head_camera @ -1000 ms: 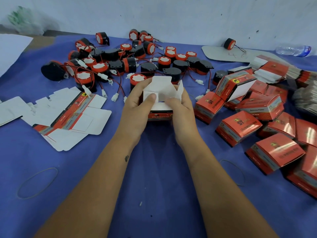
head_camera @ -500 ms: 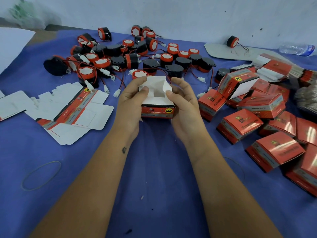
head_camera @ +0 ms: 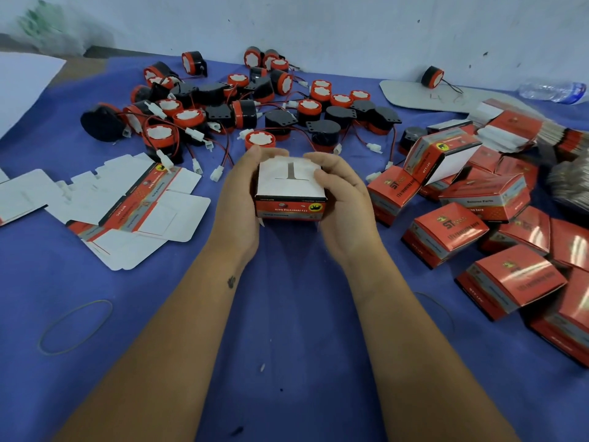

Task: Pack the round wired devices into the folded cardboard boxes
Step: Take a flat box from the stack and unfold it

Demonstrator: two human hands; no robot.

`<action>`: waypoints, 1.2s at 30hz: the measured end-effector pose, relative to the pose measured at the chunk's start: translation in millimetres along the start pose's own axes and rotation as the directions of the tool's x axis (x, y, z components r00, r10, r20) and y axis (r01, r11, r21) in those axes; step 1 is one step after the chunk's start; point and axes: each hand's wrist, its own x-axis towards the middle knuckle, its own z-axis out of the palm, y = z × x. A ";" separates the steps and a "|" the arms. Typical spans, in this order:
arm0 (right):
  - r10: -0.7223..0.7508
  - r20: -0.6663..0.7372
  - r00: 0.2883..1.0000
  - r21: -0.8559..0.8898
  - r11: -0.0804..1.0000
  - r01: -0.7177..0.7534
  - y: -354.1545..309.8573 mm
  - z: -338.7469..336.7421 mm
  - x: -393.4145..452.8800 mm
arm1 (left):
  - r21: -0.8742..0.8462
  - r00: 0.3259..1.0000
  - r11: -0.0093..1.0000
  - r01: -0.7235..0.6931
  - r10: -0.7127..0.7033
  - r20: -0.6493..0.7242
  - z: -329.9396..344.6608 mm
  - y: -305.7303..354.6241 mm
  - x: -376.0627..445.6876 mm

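A person's two bare forearms reach forward from the near edge over a bench (head_camera: 287, 314) covered in blue cloth. Both hands meet at the middle of the scene around one small cardboard box (head_camera: 290, 193). The left hand (head_camera: 237, 202) curls around the box's left side, fingertips on its far top edge. The right hand (head_camera: 342, 202) curls around its right side, thumb resting on the top. The box's white flaps are folded shut on top, leaving a T-shaped seam, and a red printed side faces the viewer.

Beyond the hands, across the far middle and far left of the bench, lies a loose pile of round wired devices (head_camera: 255, 103): black drum-shaped bodies with orange rims and white centres, trailing red and black wires with white plug connectors. One round device (head_camera: 260, 140) sits just past the fingertips. Another device (head_camera: 432, 77) lies alone at the far right on a flat grey sheet (head_camera: 414, 97).

To the left of the hands lie flat unfolded box blanks (head_camera: 137, 212), mostly white side up. To the right is a heap of folded red boxes (head_camera: 478, 218), stretching from the middle right to the near right. A stack of flat blanks (head_camera: 526, 132) sits at the far right, with a clear plastic bottle (head_camera: 553, 90) beyond it. A thin rubber band (head_camera: 76, 327) lies on the near left.
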 end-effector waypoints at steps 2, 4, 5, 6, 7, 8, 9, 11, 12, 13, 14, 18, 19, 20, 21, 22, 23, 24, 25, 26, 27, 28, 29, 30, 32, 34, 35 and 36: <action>-0.022 -0.013 1.000 -0.046 0.999 0.022 1.2 1.2 -0.9 | 0.120 0.999 0.992 -0.043 0.045 -0.012 0.2 -1.0 -0.2; -0.055 -0.044 0.997 -0.128 0.991 0.049 3.8 1.8 -1.4 | 0.191 0.998 0.980 -0.057 0.060 -0.010 2.1 -2.8 -1.3; -0.074 -0.058 0.996 -0.169 0.984 0.064 5.1 1.9 -1.5 | 0.207 0.998 0.976 -0.062 0.066 -0.011 3.4 -3.1 -1.7; -0.093 -0.072 0.993 -0.198 0.977 0.077 5.5 2.3 -1.6 | 0.219 0.997 0.973 -0.073 0.078 -0.015 4.2 -2.5 -2.6; -0.107 -0.087 0.990 -0.220 0.972 0.086 5.3 3.3 -1.7 | 0.233 0.996 0.969 -0.086 0.093 -0.018 4.7 -2.1 -3.1; -0.119 -0.104 0.987 -0.244 0.965 0.091 4.5 4.3 -2.1 | 0.241 0.995 0.966 -0.096 0.103 -0.017 5.0 -2.2 -3.7; -0.131 -0.121 0.984 -0.271 0.958 0.094 3.7 5.7 -2.5 | 0.245 0.994 0.964 -0.105 0.111 -0.012 5.5 -2.0 -4.3; -0.158 -0.136 0.978 -0.310 0.945 0.109 2.7 7.8 -3.2 | 0.252 0.993 0.961 -0.115 0.122 -0.009 6.1 -1.8 -5.5; -0.168 -0.138 0.976 -0.321 0.940 0.116 2.4 8.6 -3.8 | 0.248 0.993 0.962 -0.113 0.118 -0.008 6.5 -1.5 -6.3; -0.176 -0.138 0.975 -0.336 0.934 0.121 2.2 8.9 -4.2 | 0.244 0.994 0.964 -0.107 0.113 -0.009 7.1 -1.0 -7.0; -0.185 -0.136 0.973 -0.352 0.927 0.128 2.2 8.5 -4.6 | 0.244 0.994 0.965 -0.100 0.106 -0.011 7.4 -0.1 -7.0; -0.190 -0.136 0.972 -0.370 0.920 0.128 4.4 8.2 -6.2 | 0.211 0.997 0.975 -0.065 0.072 -0.025 5.5 -0.2 -7.1; -0.167 -0.151 0.974 -0.350 0.931 0.106 5.4 9.8 -7.2 | 0.190 0.997 0.980 -0.059 0.065 -0.030 4.0 -1.3 -7.1; -0.153 -0.179 0.972 -0.352 0.932 0.082 7.3 10.6 -7.9 | 0.181 0.997 0.982 -0.053 0.062 -0.043 4.2 -1.8 -6.0; -0.173 -0.217 0.961 -0.421 0.905 0.068 9.3 10.4 -7.2 | 0.183 0.996 0.982 -0.047 0.059 -0.060 3.2 -3.2 -5.0; -0.234 -0.231 0.944 -0.570 0.819 0.064 10.8 10.1 -6.8 | 0.211 0.995 0.977 -0.040 0.058 -0.079 3.4 -4.9 -2.7; -0.300 -0.209 0.931 -0.712 0.699 0.065 12.0 9.5 -6.9 | 0.303 0.992 0.952 -0.033 0.068 -0.108 3.1 -7.4 0.1; -0.336 -0.186 0.923 -0.781 0.620 0.068 12.4 8.7 -7.4 | 0.439 0.988 0.899 -0.017 0.082 -0.131 2.3 -10.0 3.3; -0.323 -0.176 0.930 -0.781 0.620 0.068 12.5 8.0 -7.6 | 0.552 0.984 0.834 0.003 0.094 -0.149 0.5 -12.8 5.0; -0.289 -0.175 0.941 -0.729 0.680 0.073 11.9 8.3 -8.2 | 0.587 0.986 0.810 0.015 0.085 -0.143 -1.4 -14.4 5.4; -0.273 -0.188 0.944 -0.671 0.737 0.079 11.0 7.7 -8.5 | 0.588 0.993 0.809 -0.006 0.073 -0.091 -4.1 -15.1 4.4; -0.285 -0.186 0.940 -0.630 0.769 0.108 9.9 6.8 -9.2 | 0.586 0.997 0.810 -0.041 0.071 -0.027 -7.2 -14.1 3.5; -0.328 -0.162 0.931 -0.640 0.753 0.154 7.8 7.0 -10.4 | 0.587 0.998 0.807 -0.062 0.058 0.025 -9.8 -11.9 1.8; -0.373 -0.125 0.920 -0.666 0.719 0.200 6.2 7.0 -11.4 | 0.583 0.999 0.811 -0.053 0.036 0.041 -10.4 -8.8 1.4; -0.440 -0.039 0.897 -0.723 0.632 0.279 5.7 7.3 -12.9 | 0.498 1.000 0.867 0.011 -0.013 0.002 -12.1 -3.4 3.9; -0.491 0.047 0.870 -0.791 0.513 0.333 6.0 9.2 -13.5 | 0.393 0.998 0.917 0.065 -0.061 -0.023 -15.4 1.8 5.9; -0.518 0.107 0.849 -0.836 0.415 0.359 6.7 9.7 -13.3 | 0.374 0.997 0.924 0.079 -0.081 -0.012 -17.2 4.5 5.8; -0.529 0.175 0.831 -0.870 0.311 0.381 8.2 9.7 -13.0 | 0.390 0.996 0.917 0.083 -0.090 0.000 -19.6 6.1 6.7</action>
